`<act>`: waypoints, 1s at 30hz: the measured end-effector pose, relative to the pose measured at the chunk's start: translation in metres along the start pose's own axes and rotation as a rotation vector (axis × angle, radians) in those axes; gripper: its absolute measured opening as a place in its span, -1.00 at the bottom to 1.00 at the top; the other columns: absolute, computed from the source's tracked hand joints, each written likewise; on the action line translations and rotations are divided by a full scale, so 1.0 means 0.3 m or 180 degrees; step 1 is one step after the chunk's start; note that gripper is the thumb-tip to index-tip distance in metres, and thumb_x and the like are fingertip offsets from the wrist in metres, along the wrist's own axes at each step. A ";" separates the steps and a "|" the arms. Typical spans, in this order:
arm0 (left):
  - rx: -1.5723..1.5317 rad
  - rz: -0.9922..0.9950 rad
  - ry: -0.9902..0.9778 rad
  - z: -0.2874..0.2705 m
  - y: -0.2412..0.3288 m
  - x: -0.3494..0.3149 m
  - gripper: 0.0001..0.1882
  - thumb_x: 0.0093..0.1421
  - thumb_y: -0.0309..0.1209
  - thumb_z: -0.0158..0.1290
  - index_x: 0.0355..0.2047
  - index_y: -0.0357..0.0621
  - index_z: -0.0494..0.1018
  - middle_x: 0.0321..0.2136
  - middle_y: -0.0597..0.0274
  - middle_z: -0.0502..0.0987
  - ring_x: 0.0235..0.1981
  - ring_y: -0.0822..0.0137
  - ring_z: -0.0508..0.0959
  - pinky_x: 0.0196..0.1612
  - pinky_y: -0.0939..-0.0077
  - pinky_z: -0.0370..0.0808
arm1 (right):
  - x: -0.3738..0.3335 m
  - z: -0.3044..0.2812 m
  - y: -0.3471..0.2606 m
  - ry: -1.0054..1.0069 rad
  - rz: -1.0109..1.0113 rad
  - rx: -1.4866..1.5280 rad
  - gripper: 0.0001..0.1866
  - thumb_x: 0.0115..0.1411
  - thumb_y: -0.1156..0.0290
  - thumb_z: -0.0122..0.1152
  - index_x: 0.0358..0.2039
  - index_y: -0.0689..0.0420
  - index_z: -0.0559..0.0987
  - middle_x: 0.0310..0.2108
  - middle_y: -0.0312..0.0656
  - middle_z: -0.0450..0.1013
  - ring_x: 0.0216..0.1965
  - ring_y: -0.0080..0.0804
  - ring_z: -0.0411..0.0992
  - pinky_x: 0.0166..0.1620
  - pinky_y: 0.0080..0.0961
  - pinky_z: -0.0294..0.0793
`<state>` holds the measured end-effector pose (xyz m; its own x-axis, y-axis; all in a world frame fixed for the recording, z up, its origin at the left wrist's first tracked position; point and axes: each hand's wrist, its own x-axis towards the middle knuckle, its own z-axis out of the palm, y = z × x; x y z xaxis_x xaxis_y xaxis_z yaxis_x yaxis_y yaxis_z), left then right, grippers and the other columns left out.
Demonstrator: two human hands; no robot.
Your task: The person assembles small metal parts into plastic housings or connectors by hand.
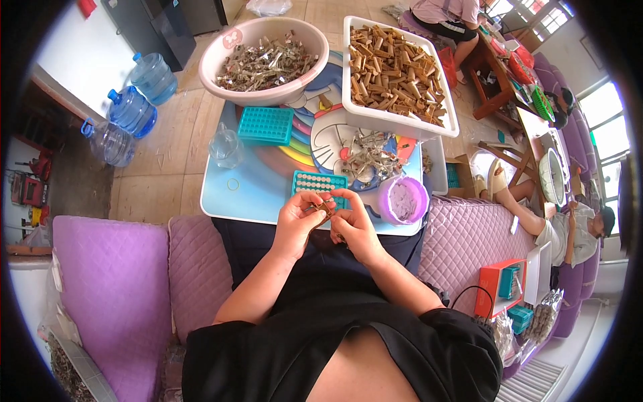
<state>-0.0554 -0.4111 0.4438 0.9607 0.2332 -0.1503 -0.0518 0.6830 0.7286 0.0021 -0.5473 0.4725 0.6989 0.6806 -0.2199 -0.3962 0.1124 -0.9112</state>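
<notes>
Close together at the table's near edge, both my hands are closed round one small brown piece (325, 210). My left hand (299, 221) pinches it between thumb and fingers. My right hand (356, 228) has its fingertips on the piece from the other side; its lower fingers are curled. The piece looks like the brown ones in the white tub, though the fingers cover much of it. Just beyond the hands is a teal rack (320, 179) with rows of pale round pieces. A purple bowl (423, 208) with small pale bits stands by my right hand.
Loose metal parts (372, 157) lie on the table (221, 194). Behind stand a pink basin (214, 84) of metal parts and a white tub (382, 119) of brown pieces. A teal rack (265, 126) and a clear jug (226, 149) are left. Two other people sit at the right.
</notes>
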 end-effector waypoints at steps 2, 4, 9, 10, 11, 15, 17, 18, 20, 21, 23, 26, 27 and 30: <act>-0.0060 -0.0048 0.0040 0.001 0.001 0.001 -0.78 0.07 -0.71 -0.05 -0.29 -0.16 0.33 -0.13 0.10 0.44 -0.14 0.26 0.51 -0.06 0.38 0.49 | 0.000 0.001 -0.001 -0.0001 -0.0005 -0.0090 -0.56 0.16 0.64 -0.13 0.07 0.12 0.15 -0.63 -0.33 0.26 -0.64 -0.65 0.23 -0.56 -0.69 0.21; -0.0081 -0.0056 0.0127 0.005 0.002 0.002 -0.79 0.05 -0.74 -0.06 -0.36 -0.16 0.31 -0.18 0.10 0.45 -0.18 0.26 0.53 -0.08 0.39 0.50 | 0.000 0.000 0.004 -0.0004 -0.0010 -0.0178 -0.56 0.16 0.64 -0.13 0.06 0.12 0.15 -0.63 -0.33 0.26 -0.64 -0.65 0.23 -0.56 -0.69 0.21; -0.0023 0.0015 0.0115 -0.022 -0.016 0.010 -0.78 0.02 -0.77 -0.08 -0.45 -0.15 0.27 -0.24 0.10 0.45 -0.26 0.27 0.55 -0.14 0.41 0.52 | -0.001 0.000 0.026 -0.0124 -0.0049 -0.0487 -0.55 0.17 0.62 -0.10 0.08 0.11 0.13 -0.63 -0.34 0.27 -0.62 -0.66 0.25 -0.53 -0.70 0.25; 0.0014 0.0039 0.0043 -0.028 -0.015 0.013 -0.77 0.01 -0.78 -0.09 -0.47 -0.14 0.25 -0.26 0.10 0.45 -0.28 0.28 0.55 -0.16 0.42 0.53 | -0.003 -0.001 0.030 -0.0124 -0.0047 -0.0486 -0.55 0.17 0.62 -0.10 0.08 0.11 0.13 -0.63 -0.34 0.27 -0.62 -0.66 0.25 -0.53 -0.70 0.25; 0.0014 0.0038 0.0044 -0.032 -0.014 0.012 -0.77 0.01 -0.78 -0.09 -0.47 -0.14 0.25 -0.26 0.10 0.45 -0.28 0.28 0.55 -0.16 0.42 0.53 | -0.006 -0.003 0.034 -0.0126 0.0001 -0.0741 -0.54 0.17 0.60 -0.07 0.08 0.12 0.13 -0.60 -0.33 0.31 -0.59 -0.64 0.29 -0.50 -0.69 0.30; 0.0005 -0.0072 0.0270 -0.051 -0.007 0.011 -0.83 0.04 -0.75 -0.10 -0.46 -0.19 0.29 -0.25 0.07 0.46 -0.28 0.29 0.54 -0.12 0.38 0.51 | 0.015 -0.011 0.014 -0.0303 0.0249 -0.0890 -0.60 0.17 0.54 0.02 0.03 0.16 0.24 -0.53 -0.27 0.41 -0.47 -0.61 0.40 -0.39 -0.63 0.40; -0.0007 -0.0104 0.0377 -0.054 0.006 0.017 -0.87 0.08 -0.71 -0.11 -0.42 -0.21 0.31 -0.23 0.07 0.46 -0.25 0.28 0.54 -0.10 0.37 0.50 | 0.070 -0.076 0.072 0.0019 -0.0212 -0.1357 -0.75 0.18 0.51 0.05 -0.10 0.21 0.39 -0.50 -0.25 0.43 -0.41 -0.60 0.41 -0.33 -0.60 0.42; -0.0122 -0.0212 0.0439 -0.053 0.023 0.018 -0.90 0.14 -0.65 -0.13 -0.36 -0.21 0.33 -0.20 0.07 0.46 -0.21 0.28 0.52 -0.07 0.36 0.49 | 0.087 -0.105 0.089 0.0396 -0.0358 -0.1676 -0.84 0.16 0.49 0.07 -0.24 0.24 0.48 -0.49 -0.20 0.45 -0.41 -0.52 0.44 -0.31 -0.56 0.43; -0.0112 -0.0286 0.0338 -0.089 0.028 0.017 -0.82 0.27 -0.50 -0.19 -0.19 -0.22 0.37 -0.14 0.12 0.45 -0.10 0.28 0.48 -0.02 0.34 0.45 | 0.122 -0.138 0.064 0.0684 -0.0738 -0.2821 -0.80 0.06 0.49 0.15 -0.27 0.25 0.49 -0.45 -0.06 0.46 -0.41 -0.26 0.47 -0.29 -0.44 0.44; -0.0116 -0.0286 0.0337 -0.098 0.024 0.012 -0.82 0.27 -0.50 -0.19 -0.19 -0.22 0.37 -0.14 0.12 0.45 -0.10 0.28 0.48 -0.02 0.34 0.45 | 0.146 -0.167 0.086 0.0739 -0.0954 -0.3107 -0.78 0.02 0.49 0.18 -0.28 0.25 0.49 -0.44 -0.02 0.45 -0.40 -0.18 0.47 -0.29 -0.40 0.44; 0.0026 -0.0270 0.0474 -0.105 0.028 0.002 -0.80 0.26 -0.50 -0.18 -0.15 -0.24 0.37 -0.11 0.08 0.45 -0.08 0.22 0.48 0.00 0.30 0.45 | 0.181 -0.186 0.096 0.0755 -0.0837 -0.3243 -0.76 -0.01 0.48 0.20 -0.29 0.25 0.49 -0.43 -0.02 0.45 -0.40 -0.15 0.46 -0.29 -0.37 0.44; -0.0086 -0.0384 0.0434 -0.122 0.018 -0.006 -0.79 0.27 -0.49 -0.19 -0.14 -0.24 0.38 -0.12 0.09 0.46 -0.09 0.23 0.49 0.00 0.29 0.46 | 0.214 -0.198 0.116 0.0771 -0.0743 -0.3430 -0.72 -0.06 0.48 0.26 -0.28 0.24 0.50 -0.44 -0.07 0.43 -0.43 -0.22 0.43 -0.32 -0.39 0.43; -0.0088 -0.0380 0.0445 -0.127 0.016 -0.008 -0.79 0.27 -0.49 -0.19 -0.14 -0.24 0.38 -0.12 0.09 0.46 -0.09 0.23 0.49 0.00 0.29 0.46 | 0.222 -0.200 0.123 0.0782 -0.0769 -0.3483 -0.70 -0.08 0.48 0.28 -0.27 0.23 0.51 -0.44 -0.12 0.42 -0.47 -0.32 0.41 -0.34 -0.45 0.43; -0.0057 -0.0398 0.0383 -0.135 0.013 -0.010 -0.80 0.27 -0.50 -0.18 -0.16 -0.24 0.38 -0.13 0.09 0.46 -0.11 0.24 0.50 -0.01 0.29 0.47 | 0.244 -0.209 0.138 0.0713 -0.0766 -0.3535 -0.69 -0.09 0.48 0.29 -0.28 0.23 0.51 -0.44 -0.13 0.41 -0.48 -0.33 0.40 -0.35 -0.44 0.42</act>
<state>-0.0694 -0.3811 0.4202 0.9205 0.2260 -0.3188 0.0603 0.7240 0.6872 0.0741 -0.5382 0.3968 0.8190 0.5720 0.0452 0.4250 -0.5519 -0.7175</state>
